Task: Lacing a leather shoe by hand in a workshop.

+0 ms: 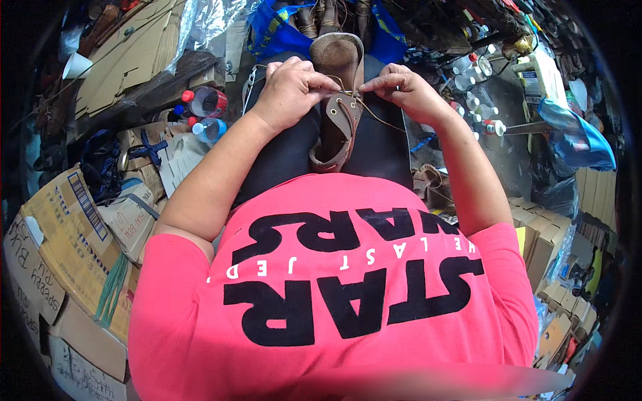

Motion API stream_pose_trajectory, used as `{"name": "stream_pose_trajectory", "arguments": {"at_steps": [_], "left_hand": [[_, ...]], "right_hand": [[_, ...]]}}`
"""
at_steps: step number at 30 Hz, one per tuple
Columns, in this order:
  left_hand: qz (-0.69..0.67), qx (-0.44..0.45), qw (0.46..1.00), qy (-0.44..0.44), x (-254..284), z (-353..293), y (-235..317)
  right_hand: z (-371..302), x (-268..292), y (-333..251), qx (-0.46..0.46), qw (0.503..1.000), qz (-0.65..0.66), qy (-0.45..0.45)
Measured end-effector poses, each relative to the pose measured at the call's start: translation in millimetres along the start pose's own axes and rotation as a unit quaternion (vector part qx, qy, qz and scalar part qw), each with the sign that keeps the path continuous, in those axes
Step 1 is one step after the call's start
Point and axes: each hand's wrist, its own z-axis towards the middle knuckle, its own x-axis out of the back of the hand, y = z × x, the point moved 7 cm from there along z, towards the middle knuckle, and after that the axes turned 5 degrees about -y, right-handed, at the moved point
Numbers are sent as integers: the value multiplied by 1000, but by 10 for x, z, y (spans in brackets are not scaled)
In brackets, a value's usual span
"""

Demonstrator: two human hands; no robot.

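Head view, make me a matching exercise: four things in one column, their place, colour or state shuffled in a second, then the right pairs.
1. Shoe
2. Shirt
3. White cup
4. Left hand

A. Pinching a thin lace
B. Near the upper left of the view
C. Brown, with metal eyelets
D. Bright pink with black lettering

Pairs: 1-C, 2-D, 3-B, 4-A.

From here I count two hands (289, 93) (414, 97), one lace (382, 121), one leather shoe (343, 115) between them, one white cup (77, 65), two blue bags (576, 142), perhaps ten bottles (209, 103).
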Motion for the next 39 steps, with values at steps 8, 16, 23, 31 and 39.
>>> {"name": "stream_pose_trajectory", "arguments": {"at_steps": [8,16,23,31,39], "left_hand": [[-18,-2,1000,-1,10,18,21],[-41,-41,998,-17,-87,163,-61],[-17,-15,998,-66,-146,42,-61],[73,-8,997,-23,-58,-172,114],[-90,66,994,14,-4,-35,10]], "right_hand": [[0,-4,18,9,1000,16,3],[65,-17,34,4,999,50,-18],[-19,-37,-41,-20,999,-26,-5],[-156,-92,-147,23,991,-109,71],[-120,-124,-7,-73,991,53,103]]}}
